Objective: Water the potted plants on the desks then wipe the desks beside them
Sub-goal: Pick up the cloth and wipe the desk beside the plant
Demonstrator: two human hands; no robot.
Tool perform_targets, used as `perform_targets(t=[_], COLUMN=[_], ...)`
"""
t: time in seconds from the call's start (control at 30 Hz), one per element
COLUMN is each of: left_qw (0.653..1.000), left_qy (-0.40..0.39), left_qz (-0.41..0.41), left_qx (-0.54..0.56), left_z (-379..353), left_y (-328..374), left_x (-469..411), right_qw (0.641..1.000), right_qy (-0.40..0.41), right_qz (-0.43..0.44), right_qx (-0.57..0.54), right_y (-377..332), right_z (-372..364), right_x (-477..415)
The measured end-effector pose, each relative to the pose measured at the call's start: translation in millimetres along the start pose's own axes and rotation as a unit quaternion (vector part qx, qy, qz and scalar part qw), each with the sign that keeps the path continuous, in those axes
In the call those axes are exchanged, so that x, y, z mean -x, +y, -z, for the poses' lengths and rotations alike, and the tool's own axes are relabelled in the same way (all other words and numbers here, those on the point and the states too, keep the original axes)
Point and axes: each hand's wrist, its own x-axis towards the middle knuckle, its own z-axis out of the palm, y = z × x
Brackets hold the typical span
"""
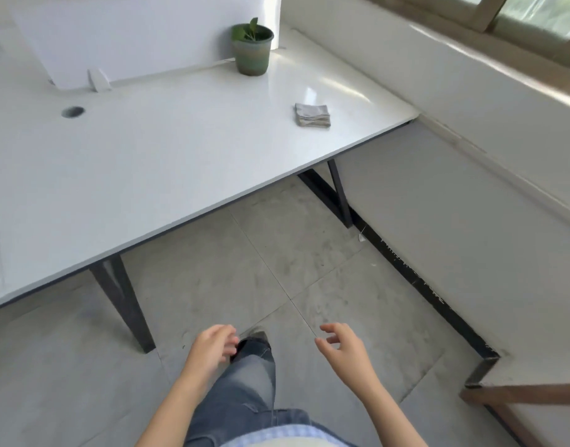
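Pot (252,56) of green glaze, with a small leafy plant in it, stands upright at the far edge of the white surface (148,162), just in front of the white divider panel (132,37). A folded grey cloth (312,115) lies flat on the same surface, nearer the person than the pot and a little to its right, apart from it and close to the surface's right end. Well to the pot's left, a round cable hole (72,112) is cut in the top. Far nearer than the pot, down over the grey tiled floor (293,253), both bare hands hang in the air off the surface. The left grip (212,346) has its fingers loosely curled and holds nothing. The right grip (341,345) is relaxed, fingers spread and slightly bent, and also holds nothing. Between them shows a leg in blue jeans (248,388) with a dark shoe (256,337) stepping toward the pot's side.
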Motion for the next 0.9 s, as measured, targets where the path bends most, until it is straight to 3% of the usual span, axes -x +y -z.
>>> perform_targets(t=[0.2, 0.33, 0.57, 0.9], left_qw=[0.996, 0.994, 0.986, 0.988], left_qy=[-0.024, -0.062, -0.125, -0.094], left_qz=[-0.089, -0.084, -0.034, -0.085], left_qx=[-0.007, -0.036, -0.103, -0.093], left_z=[-4.5, -19.8, -71.6, -193.6], left_y=[122.6, 163.5, 187.4, 299.6], left_x=[-82.9, -114.8, -160.9, -244.6], right_qw=[0.998, 0.996, 0.995, 0.995], right_qy=[0.065, 0.079, 0.043, 0.089], right_qz=[-0.004, -0.028, -0.092, -0.025], right_qx=[-0.021, -0.040, -0.009, -0.023], right_y=[-62.5, -83.4, -64.9, -53.4], right_z=[34.0, 45.2, 58.3, 196.1], right_x=[-97.8, -132.7, -177.9, -330.2])
